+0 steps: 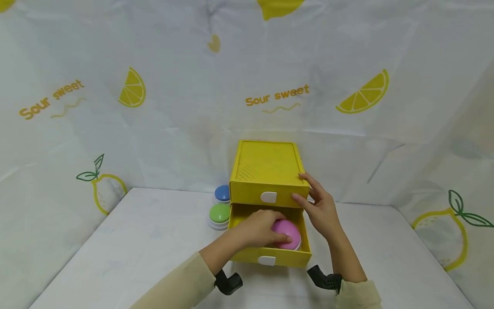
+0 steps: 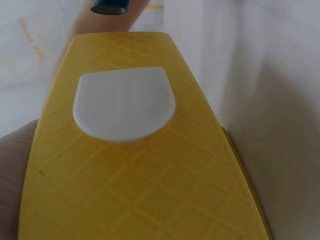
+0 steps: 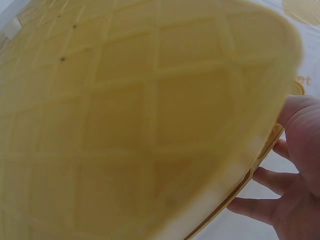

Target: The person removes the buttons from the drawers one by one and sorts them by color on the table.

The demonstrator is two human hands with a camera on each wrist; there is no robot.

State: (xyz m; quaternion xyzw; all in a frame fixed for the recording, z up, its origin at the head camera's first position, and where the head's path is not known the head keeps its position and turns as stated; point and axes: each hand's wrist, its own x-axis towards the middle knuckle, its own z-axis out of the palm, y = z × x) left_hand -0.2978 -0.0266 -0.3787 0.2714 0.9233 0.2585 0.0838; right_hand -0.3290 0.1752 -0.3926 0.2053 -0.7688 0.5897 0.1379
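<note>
In the head view a yellow two-drawer box (image 1: pixel 270 162) stands against the back cloth, its lower drawer (image 1: pixel 289 259) pulled out. My left hand (image 1: pixel 256 228) reaches into that drawer and grips a round pink push button (image 1: pixel 288 231) with a white base, thumb and fingers around its dome. My right hand (image 1: pixel 323 211) holds the upper right front corner of the box, thumb on the upper drawer's front, fingers on the top and side. The lower drawer's white handle (image 2: pixel 125 104) fills much of the left wrist view. Right-hand fingers (image 3: pixel 272 180) lie along the box's side in the right wrist view.
Just left of the box are a green round button (image 1: pixel 219 214) and, behind it, a blue one (image 1: pixel 222 194), both with white bases. A white cloth covers the table (image 1: pixel 146 240). The lemon-printed cloth (image 1: pixel 185 107) rises behind and at both sides.
</note>
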